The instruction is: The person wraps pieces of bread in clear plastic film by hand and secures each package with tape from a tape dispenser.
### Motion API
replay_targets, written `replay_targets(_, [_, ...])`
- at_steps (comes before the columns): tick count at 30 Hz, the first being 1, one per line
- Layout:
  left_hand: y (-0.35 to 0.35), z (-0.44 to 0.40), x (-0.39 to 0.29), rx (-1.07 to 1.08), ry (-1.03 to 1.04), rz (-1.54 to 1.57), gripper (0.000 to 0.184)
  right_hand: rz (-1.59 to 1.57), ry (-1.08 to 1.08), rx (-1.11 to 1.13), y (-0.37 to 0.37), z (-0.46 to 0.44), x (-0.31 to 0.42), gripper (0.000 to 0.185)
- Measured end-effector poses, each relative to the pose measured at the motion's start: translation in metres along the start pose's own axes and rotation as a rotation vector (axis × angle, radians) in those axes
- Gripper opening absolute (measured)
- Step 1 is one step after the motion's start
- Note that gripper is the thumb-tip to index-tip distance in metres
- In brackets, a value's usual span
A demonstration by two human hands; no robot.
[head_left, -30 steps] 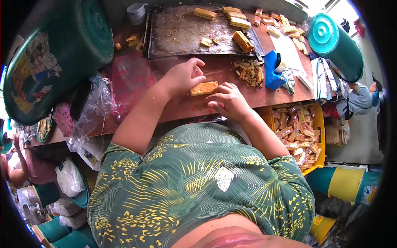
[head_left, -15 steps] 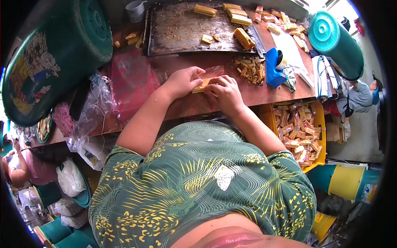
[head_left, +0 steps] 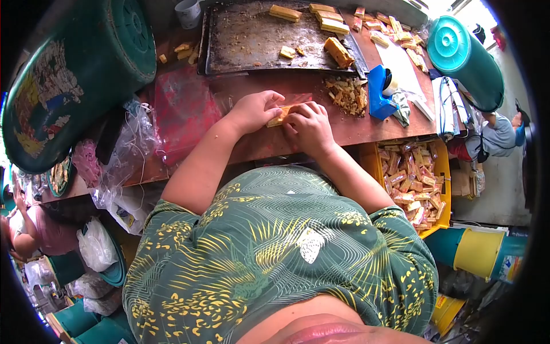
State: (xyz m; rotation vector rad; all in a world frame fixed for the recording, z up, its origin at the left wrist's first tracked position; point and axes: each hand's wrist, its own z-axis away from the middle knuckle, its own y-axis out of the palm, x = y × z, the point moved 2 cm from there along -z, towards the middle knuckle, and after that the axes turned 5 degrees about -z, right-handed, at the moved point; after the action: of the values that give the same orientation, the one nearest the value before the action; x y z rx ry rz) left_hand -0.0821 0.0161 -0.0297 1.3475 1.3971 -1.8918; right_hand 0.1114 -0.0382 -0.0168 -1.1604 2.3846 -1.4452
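Above the near part of the brown table, my left hand (head_left: 256, 110) pinches the left end of a yellow pastry bar (head_left: 279, 118). My right hand (head_left: 311, 127) closes round the bar's other end, its curled fingers hiding that part. Just behind the fingers shows a strip of clear, reddish-looking wrapper; whether it encloses the bar I cannot tell. Beyond the hands lies a dark metal baking tray (head_left: 246, 43) carrying several unwrapped bars (head_left: 333, 26) and a thicker pastry block (head_left: 338, 53). A pile of broken pastry pieces (head_left: 347, 96) sits right of my hands.
A blue tape dispenser (head_left: 377, 94) stands at right, near more bars (head_left: 395, 28). Below the table edge, a yellow crate (head_left: 444, 172) holds many wrapped bars. Large green buckets (head_left: 129, 46) flank the table. Plastic sheets (head_left: 186, 106) lie at left. Other people are at both sides.
Both hands stay almost in place on the bar, with only slight finger shifts. The bar looks a little more tilted. At far left, another person's arm has moved slightly.
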Motion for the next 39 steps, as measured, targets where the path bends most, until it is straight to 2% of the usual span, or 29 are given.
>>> replay_targets(4, [-0.001, 0.001, 0.000, -0.008, 0.006, 0.019, 0.034, -0.090, 0.007, -0.033, -0.006, 0.002, 0.000, 0.012])
replay_targets(7, [-0.005, 0.003, -0.004, 0.021, -0.041, -0.012, 0.033, -0.089, 0.046, -0.150, -0.046, -0.001, -0.009, 0.012])
replay_targets(9, [-0.009, 0.000, -0.003, 0.001, -0.043, 0.076, 0.029, -0.093, 0.153, -0.230, -0.074, 0.004, -0.036, 0.013])
replay_targets(11, [-0.012, -0.005, -0.001, -0.022, -0.041, 0.084, 0.024, 0.238, 0.235, -0.206, -0.103, 0.009, -0.051, 0.016])
replay_targets(12, [-0.015, -0.009, 0.000, -0.040, -0.037, 0.046, 0.022, 0.347, 0.323, -0.120, -0.107, 0.015, -0.057, 0.029])
replay_targets(15, [-0.021, -0.019, -0.004, -0.069, -0.021, 0.026, 0.015, 0.063, 0.175, 0.044, -0.107, 0.035, -0.047, 0.049])
replay_targets(16, [-0.024, -0.019, -0.012, -0.079, -0.012, -0.002, 0.014, -0.057, 0.115, 0.186, -0.100, 0.043, -0.038, 0.067])
replay_targets(18, [-0.028, -0.019, -0.022, -0.096, 0.028, 0.017, 0.014, 0.026, 0.063, 0.402, -0.071, 0.071, -0.018, 0.089])
replay_targets(19, [-0.028, -0.018, -0.028, -0.096, 0.023, -0.004, 0.014, 0.052, 0.000, 0.374, -0.055, 0.085, -0.017, 0.092])
replay_targets(21, [-0.030, -0.016, -0.041, -0.107, 0.017, -0.047, 0.015, -0.014, 0.033, 0.320, -0.037, 0.088, -0.014, 0.085])
replay_targets(22, [-0.028, -0.016, -0.042, -0.106, 0.032, -0.040, 0.017, -0.093, 0.001, 0.276, -0.038, 0.075, -0.007, 0.068])
replay_targets(23, [-0.025, -0.015, -0.042, -0.106, 0.043, -0.034, 0.018, -0.156, -0.076, 0.167, -0.038, 0.059, 0.000, 0.040])
replay_targets(25, [-0.021, -0.008, -0.040, -0.101, 0.068, -0.014, 0.022, -0.192, -0.122, 0.183, -0.044, 0.032, -0.001, 0.018])
replay_targets(26, [-0.020, -0.005, -0.041, -0.097, 0.091, 0.000, 0.024, -0.198, -0.114, 0.122, -0.049, 0.015, 0.001, 0.012])
replay_targets(27, [-0.019, -0.003, -0.042, -0.093, 0.120, 0.015, 0.026, -0.155, -0.088, 0.130, -0.060, -0.001, 0.002, 0.014])
replay_targets(29, [-0.016, 0.003, -0.040, -0.122, 0.217, -0.086, 0.032, -0.073, -0.173, -0.079, -0.069, -0.028, 0.002, 0.014])
replay_targets(30, [-0.015, 0.007, -0.041, -0.139, 0.266, -0.133, 0.034, -0.086, -0.161, -0.057, -0.066, -0.037, -0.003, 0.013])
replay_targets(31, [-0.014, 0.013, -0.047, -0.107, 0.219, -0.122, 0.037, -0.101, -0.148, -0.031, -0.064, -0.043, -0.009, 0.013])
replay_targets(32, [-0.016, 0.020, -0.055, -0.075, 0.169, -0.111, 0.040, -0.182, -0.167, 0.139, -0.058, -0.046, -0.021, 0.015])
replay_targets(33, [-0.018, 0.026, -0.063, -0.046, 0.117, -0.101, 0.043, -0.211, -0.084, 0.194, -0.057, -0.046, -0.024, 0.017])
replay_targets(34, [-0.021, 0.029, -0.072, -0.070, 0.225, -0.304, 0.055, -0.242, -0.003, 0.251, -0.054, -0.047, -0.026, 0.019])
replay_targets(35, [-0.019, 0.030, -0.070, -0.120, 0.275, -0.416, 0.057, -0.274, 0.076, 0.310, -0.052, -0.049, -0.026, 0.021])
replay_targets(36, [-0.015, 0.030, -0.066, -0.170, 0.323, -0.527, 0.059, -0.370, 0.123, 0.226, -0.053, -0.048, -0.022, 0.028])
replay_targets(37, [-0.012, 0.031, -0.064, -0.221, 0.371, -0.638, 0.062, -0.337, 0.098, 0.221, -0.051, -0.047, -0.020, 0.029])
replay_targets(39, [-0.010, 0.032, -0.061, -0.245, 0.371, -0.619, 0.063, -0.269, 0.050, 0.207, -0.045, -0.041, -0.023, 0.031])
